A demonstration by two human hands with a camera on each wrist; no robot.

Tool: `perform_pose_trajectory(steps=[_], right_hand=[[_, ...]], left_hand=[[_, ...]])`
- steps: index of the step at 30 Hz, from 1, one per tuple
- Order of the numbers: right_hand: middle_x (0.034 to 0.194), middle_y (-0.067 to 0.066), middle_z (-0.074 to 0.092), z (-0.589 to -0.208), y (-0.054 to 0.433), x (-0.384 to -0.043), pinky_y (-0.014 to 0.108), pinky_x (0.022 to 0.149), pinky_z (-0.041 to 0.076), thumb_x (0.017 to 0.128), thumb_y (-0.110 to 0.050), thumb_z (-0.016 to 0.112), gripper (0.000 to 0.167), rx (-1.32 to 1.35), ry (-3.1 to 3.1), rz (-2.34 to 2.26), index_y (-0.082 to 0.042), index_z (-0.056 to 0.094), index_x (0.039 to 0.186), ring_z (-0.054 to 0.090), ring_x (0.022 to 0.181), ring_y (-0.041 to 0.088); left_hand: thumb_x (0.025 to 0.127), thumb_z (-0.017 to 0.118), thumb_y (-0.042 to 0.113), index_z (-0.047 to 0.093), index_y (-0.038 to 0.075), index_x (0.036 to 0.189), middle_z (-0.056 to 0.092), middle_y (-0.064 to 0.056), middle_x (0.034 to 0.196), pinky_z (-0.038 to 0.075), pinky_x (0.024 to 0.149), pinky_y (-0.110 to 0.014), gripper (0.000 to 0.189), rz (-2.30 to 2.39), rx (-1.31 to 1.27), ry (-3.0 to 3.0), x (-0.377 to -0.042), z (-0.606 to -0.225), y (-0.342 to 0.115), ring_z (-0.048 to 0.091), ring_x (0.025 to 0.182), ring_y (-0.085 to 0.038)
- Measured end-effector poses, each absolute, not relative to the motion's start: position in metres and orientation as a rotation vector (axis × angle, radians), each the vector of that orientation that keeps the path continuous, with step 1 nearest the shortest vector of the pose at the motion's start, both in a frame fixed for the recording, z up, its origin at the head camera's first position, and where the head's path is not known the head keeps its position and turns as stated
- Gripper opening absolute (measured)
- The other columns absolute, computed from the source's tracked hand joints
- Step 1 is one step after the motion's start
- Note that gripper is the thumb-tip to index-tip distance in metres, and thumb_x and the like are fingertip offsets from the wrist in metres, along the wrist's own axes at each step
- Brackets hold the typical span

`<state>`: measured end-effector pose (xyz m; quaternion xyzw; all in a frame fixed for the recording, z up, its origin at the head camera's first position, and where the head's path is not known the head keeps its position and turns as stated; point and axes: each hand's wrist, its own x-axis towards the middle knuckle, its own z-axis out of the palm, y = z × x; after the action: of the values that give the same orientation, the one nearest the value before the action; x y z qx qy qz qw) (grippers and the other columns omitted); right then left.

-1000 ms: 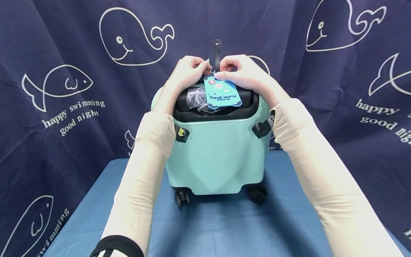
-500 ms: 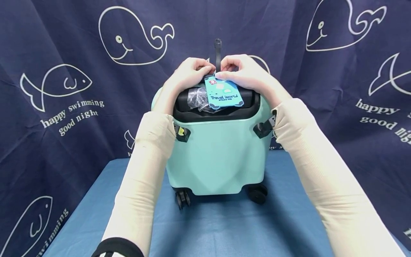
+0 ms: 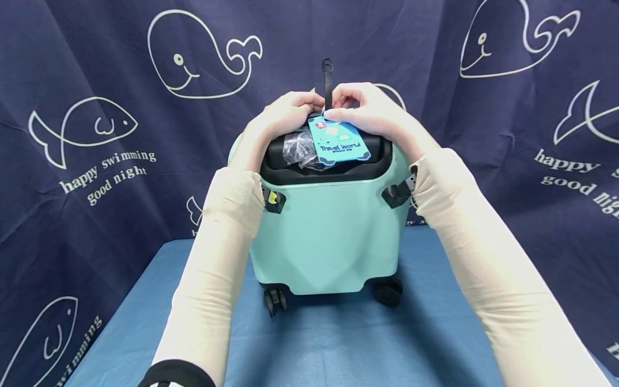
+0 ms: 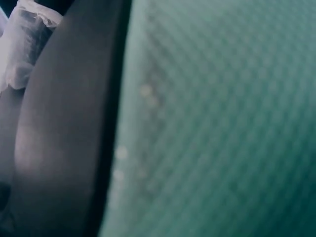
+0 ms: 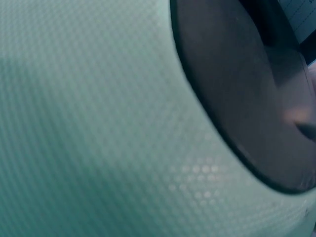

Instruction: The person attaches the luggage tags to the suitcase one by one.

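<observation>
A mint-green suitcase [image 3: 329, 236] stands upright, with a black recessed panel [image 3: 355, 172] at its top. A blue luggage tag [image 3: 340, 142] printed "Travel World" lies slanted over that panel. From the tag's upper end a black strap [image 3: 328, 86] sticks straight up. My right hand [image 3: 369, 107] pinches the tag's top at the strap's base, thumb in front. Facing it, my left hand [image 3: 289, 114] has bent fingers right beside the strap; its thumb tip is hidden, and I cannot tell what it grips. Both wrist views show mostly the green shell [image 4: 222, 108] up close.
Crumpled clear plastic wrap [image 3: 298, 148] covers part of the top handle area. Black wheels [image 3: 274, 301] rest on the blue cloth [image 3: 333, 344]. Behind hangs a dark blue curtain [image 3: 300, 32] with whale and fish drawings. Black devices [image 3: 398, 193] sit at both cuffs.
My left hand has shifted slightly right and closer to the strap, its thumb dropping out of sight. The tag's lower end has swung a little to the right. My right hand stays put.
</observation>
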<state>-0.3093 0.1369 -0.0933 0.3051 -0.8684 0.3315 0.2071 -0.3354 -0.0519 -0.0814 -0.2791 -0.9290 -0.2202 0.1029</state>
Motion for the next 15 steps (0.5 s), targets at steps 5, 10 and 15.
perform_pose_trajectory(steps=[5,10,15], right_hand=[[0.076,-0.003,0.053,-0.0926,0.1363,-0.3087,0.021,0.072,0.033,0.087,-0.019,0.065,0.015,0.847,-2.421,0.937,-0.006,0.059,0.085,0.047,0.078,0.013],[0.078,-0.002,0.053,-0.0926,0.1359,-0.3081,0.022,0.074,0.033,0.087,-0.019,0.064,0.015,0.834,-2.435,0.947,-0.005,0.059,0.087,0.047,0.079,0.014],[0.078,-0.001,0.053,-0.0929,0.1358,-0.3071,0.024,0.074,0.032,0.088,-0.019,0.064,0.016,0.829,-2.441,0.942,-0.005,0.059,0.087,0.046,0.080,0.015]], left_hand=[[0.100,0.030,0.023,0.054,0.028,0.129,0.045,0.008,0.141,0.025,0.109,-0.035,0.038,-0.587,-0.794,-2.790,-0.3337,-0.0797,-0.0522,0.036,0.132,-0.006],[0.098,0.027,0.022,0.054,0.030,0.127,0.039,0.009,0.146,0.026,0.108,-0.037,0.040,-0.538,-0.768,-2.836,-0.3337,-0.0795,-0.0525,0.032,0.134,-0.007],[0.098,0.029,0.022,0.056,0.027,0.122,0.036,0.007,0.148,0.025,0.110,-0.039,0.038,-0.520,-0.768,-2.802,-0.3341,-0.0816,-0.0525,0.029,0.137,-0.008]])
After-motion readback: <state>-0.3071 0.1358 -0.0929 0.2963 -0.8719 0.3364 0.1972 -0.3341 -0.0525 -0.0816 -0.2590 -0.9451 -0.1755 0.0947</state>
